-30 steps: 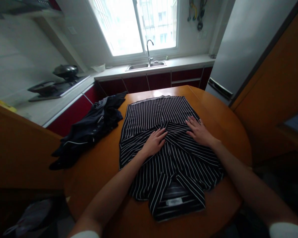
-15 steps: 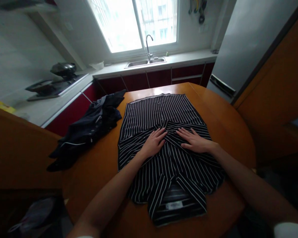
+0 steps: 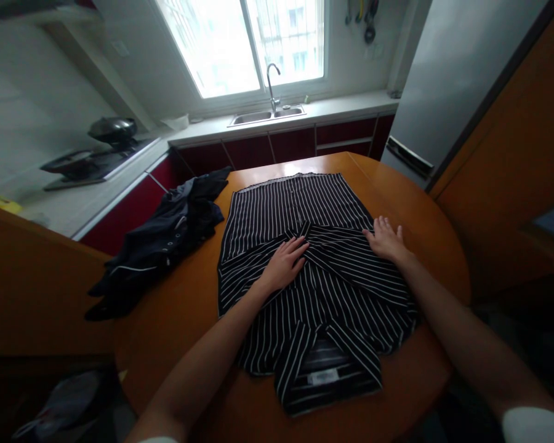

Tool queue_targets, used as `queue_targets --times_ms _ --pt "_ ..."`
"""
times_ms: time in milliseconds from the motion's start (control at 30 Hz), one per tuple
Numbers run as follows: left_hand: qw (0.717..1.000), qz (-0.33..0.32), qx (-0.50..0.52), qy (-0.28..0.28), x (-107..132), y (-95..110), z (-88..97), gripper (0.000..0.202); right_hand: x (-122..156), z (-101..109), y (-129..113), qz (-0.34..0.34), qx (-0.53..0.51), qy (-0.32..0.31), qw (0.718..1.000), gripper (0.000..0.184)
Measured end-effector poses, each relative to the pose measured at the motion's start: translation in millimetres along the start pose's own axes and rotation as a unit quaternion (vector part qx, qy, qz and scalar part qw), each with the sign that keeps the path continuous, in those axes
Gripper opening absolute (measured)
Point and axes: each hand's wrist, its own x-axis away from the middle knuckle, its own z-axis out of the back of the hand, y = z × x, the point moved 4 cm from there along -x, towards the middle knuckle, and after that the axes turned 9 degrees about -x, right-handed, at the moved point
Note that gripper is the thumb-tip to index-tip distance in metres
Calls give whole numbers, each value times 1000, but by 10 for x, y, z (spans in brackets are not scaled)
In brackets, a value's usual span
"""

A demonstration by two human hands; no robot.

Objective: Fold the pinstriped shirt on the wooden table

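Note:
A black shirt with white stripes point(image 3: 295, 206) lies spread on the wooden table, its collar and label towards me and its hem at the far side. Both sleeves are folded inward across the front, their cuffs meeting near the middle. My left hand point(image 3: 284, 264) rests flat on the left sleeve close to the cuffs, fingers stretched out. Over at the shirt's right edge is my right hand point(image 3: 385, 240), fingers spread, its fingertips by the border between fabric and table. Neither hand grips anything.
The round wooden table point(image 3: 420, 215) carries a heap of dark clothing point(image 3: 166, 237) on its left. Beyond it run a counter with a sink point(image 3: 253, 118), a stove holding pans point(image 3: 113, 130) and, at the right, a grey refrigerator point(image 3: 452, 80).
My right hand has moved right, from the middle of the shirt to its right edge. My left hand has stayed on the left sleeve. The view has shifted slightly.

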Motion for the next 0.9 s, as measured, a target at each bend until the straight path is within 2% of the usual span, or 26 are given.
queue_targets --times_ms 100,200,333,400,567,900 --pt "1000 -1 -1 1 -3 -6 -7 49 -6 85 21 -16 -30 50 998 73" --pt "1000 -1 -4 2 -2 -12 -14 50 3 159 -74 26 -48 80 995 68" --pt "1000 -2 -2 1 -1 -6 -8 49 47 86 -253 129 -45 24 990 63" --pt "1000 -2 -3 -2 -2 -1 -1 49 68 -9 -279 149 -23 -19 988 62" --pt "1000 -3 -1 -2 1 0 -3 49 56 -157 -197 125 22 -67 990 66" --pt "1000 -1 4 2 0 14 13 49 48 -124 -197 126 26 -79 989 67"
